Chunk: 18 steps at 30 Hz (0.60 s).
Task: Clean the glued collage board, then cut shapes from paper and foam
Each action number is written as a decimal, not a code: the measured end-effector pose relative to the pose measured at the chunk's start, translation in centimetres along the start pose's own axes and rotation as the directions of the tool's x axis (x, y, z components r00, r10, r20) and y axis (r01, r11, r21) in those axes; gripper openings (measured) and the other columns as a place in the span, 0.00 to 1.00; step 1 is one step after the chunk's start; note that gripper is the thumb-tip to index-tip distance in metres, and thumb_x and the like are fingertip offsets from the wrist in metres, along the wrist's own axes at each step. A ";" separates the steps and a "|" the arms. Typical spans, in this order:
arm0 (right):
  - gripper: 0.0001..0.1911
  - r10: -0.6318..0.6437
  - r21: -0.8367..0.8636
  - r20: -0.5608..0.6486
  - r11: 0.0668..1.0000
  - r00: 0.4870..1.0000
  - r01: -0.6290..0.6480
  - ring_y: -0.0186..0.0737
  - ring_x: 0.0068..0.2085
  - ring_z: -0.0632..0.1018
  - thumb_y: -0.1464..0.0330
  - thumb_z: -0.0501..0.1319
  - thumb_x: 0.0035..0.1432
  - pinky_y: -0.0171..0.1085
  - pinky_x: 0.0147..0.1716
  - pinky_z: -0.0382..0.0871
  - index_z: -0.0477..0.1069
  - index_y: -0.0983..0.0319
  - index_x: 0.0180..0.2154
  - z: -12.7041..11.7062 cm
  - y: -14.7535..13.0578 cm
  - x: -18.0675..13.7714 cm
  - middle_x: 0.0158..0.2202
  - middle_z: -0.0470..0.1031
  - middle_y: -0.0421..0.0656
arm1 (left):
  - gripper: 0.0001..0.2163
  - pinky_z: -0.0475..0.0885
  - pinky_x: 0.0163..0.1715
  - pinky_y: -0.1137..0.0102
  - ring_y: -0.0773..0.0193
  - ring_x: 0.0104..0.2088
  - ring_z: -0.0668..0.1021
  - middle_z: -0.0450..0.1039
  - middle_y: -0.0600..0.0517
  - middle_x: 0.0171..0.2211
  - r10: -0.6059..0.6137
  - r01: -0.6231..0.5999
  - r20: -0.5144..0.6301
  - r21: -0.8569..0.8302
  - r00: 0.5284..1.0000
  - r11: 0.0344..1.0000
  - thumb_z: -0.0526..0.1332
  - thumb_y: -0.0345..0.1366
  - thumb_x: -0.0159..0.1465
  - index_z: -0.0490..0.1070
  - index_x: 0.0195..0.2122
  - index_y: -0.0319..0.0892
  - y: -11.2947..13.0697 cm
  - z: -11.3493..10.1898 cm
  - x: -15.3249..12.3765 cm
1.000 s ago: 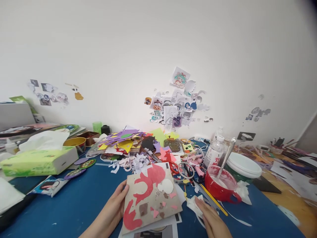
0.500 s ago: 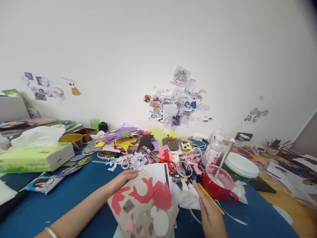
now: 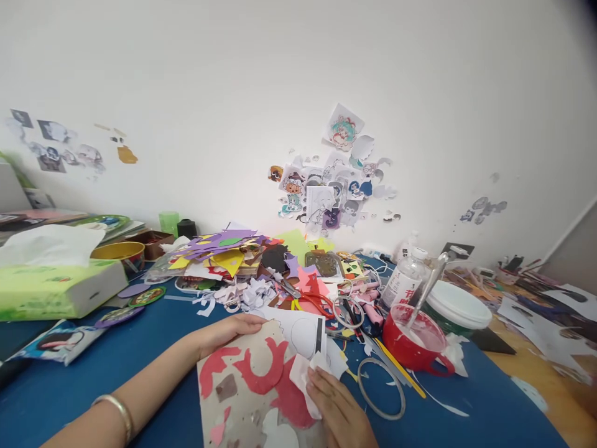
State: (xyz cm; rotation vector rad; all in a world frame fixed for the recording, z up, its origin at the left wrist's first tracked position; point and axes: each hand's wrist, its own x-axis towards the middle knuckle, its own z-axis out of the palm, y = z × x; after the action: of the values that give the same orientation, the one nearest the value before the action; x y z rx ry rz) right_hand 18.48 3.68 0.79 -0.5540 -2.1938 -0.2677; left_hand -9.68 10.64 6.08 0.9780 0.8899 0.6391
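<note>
My left hand (image 3: pixel 231 333) grips the upper left edge of a greyish cardboard piece (image 3: pixel 245 404) with its fingers closed on it. Red paper shapes (image 3: pixel 263 370) lie on that cardboard, along with small pink and brownish pieces and a pale rounded cutout (image 3: pixel 280 432). A folded white tissue (image 3: pixel 303 376) is pinched in my right hand (image 3: pixel 342 404) and rests against the large red shape (image 3: pixel 291 404) at the cardboard's right side. Behind the cardboard, a white sheet with a line drawing (image 3: pixel 303 330) is partly covered.
To the right stand a red cup (image 3: pixel 415 342) with a metal-handled utensil, a clear bottle (image 3: pixel 408 274) and a white-lidded tub (image 3: pixel 457 305). Paper scraps (image 3: pixel 228 249), red-handled scissors (image 3: pixel 317 305) and a grey ring (image 3: pixel 385 389) lie about. A tissue box (image 3: pixel 65 289) sits left.
My right hand has moved left with the tissue, from beside the cardboard onto its red shape. The grey ring is now uncovered. The view has shifted slightly.
</note>
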 end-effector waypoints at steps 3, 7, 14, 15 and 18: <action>0.25 0.059 0.004 -0.012 0.998 0.998 -0.059 0.42 0.50 0.72 0.73 0.49 0.63 0.38 0.47 0.71 0.53 0.56 0.61 -1.2 -0.4 -0.7 0.48 0.73 0.44 | 0.18 0.69 0.44 0.67 0.54 0.40 0.78 0.77 0.44 0.40 -0.005 0.005 -0.015 -0.011 1.000 1.000 0.67 0.38 0.49 0.75 0.41 0.38 -0.1 -0.2 0.2; 0.22 0.198 0.031 -0.020 0.980 0.980 -0.197 0.42 0.49 0.73 0.70 0.48 0.64 0.38 0.47 0.71 0.58 0.52 0.58 -1.0 -1.5 -1.1 0.49 0.72 0.42 | 0.18 0.70 0.42 0.67 0.54 0.41 0.78 0.77 0.44 0.41 0.002 -0.003 -0.042 -0.016 0.999 1.000 0.67 0.38 0.50 0.74 0.43 0.39 -0.3 -0.5 0.2; 0.21 0.268 0.004 0.016 0.963 0.963 -0.268 0.49 0.51 0.72 0.63 0.49 0.63 0.44 0.46 0.72 0.62 0.54 0.56 2.6 -2.9 -3.2 0.50 0.72 0.44 | 0.17 0.71 0.41 0.68 0.55 0.40 0.78 0.78 0.45 0.39 -0.005 0.006 -0.011 0.028 1.000 1.000 0.67 0.39 0.50 0.75 0.41 0.39 -0.2 -0.2 0.0; 0.21 0.263 0.009 0.031 0.965 0.964 -0.263 0.48 0.51 0.72 0.63 0.49 0.63 0.45 0.46 0.72 0.62 0.55 0.56 2.4 -3.0 -3.1 0.51 0.71 0.44 | 0.17 0.71 0.41 0.68 0.55 0.39 0.78 0.78 0.44 0.39 -0.006 0.006 -0.011 0.035 1.000 0.999 0.67 0.39 0.51 0.75 0.41 0.38 -0.2 0.0 -0.1; 0.21 0.271 0.039 0.076 0.961 0.960 -0.274 0.46 0.52 0.71 0.68 0.50 0.61 0.44 0.48 0.70 0.63 0.57 0.56 1.1 -3.4 -2.3 0.52 0.70 0.44 | 0.16 0.70 0.40 0.69 0.55 0.38 0.79 0.78 0.44 0.39 -0.016 0.017 -0.035 0.047 0.999 0.999 0.67 0.39 0.50 0.76 0.38 0.37 0.1 0.4 -0.2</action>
State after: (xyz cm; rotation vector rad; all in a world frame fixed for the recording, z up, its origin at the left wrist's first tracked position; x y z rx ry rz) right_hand 17.39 0.44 -1.73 -0.8397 -2.1521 -0.0476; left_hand -9.42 10.34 6.33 1.0038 0.9467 0.6249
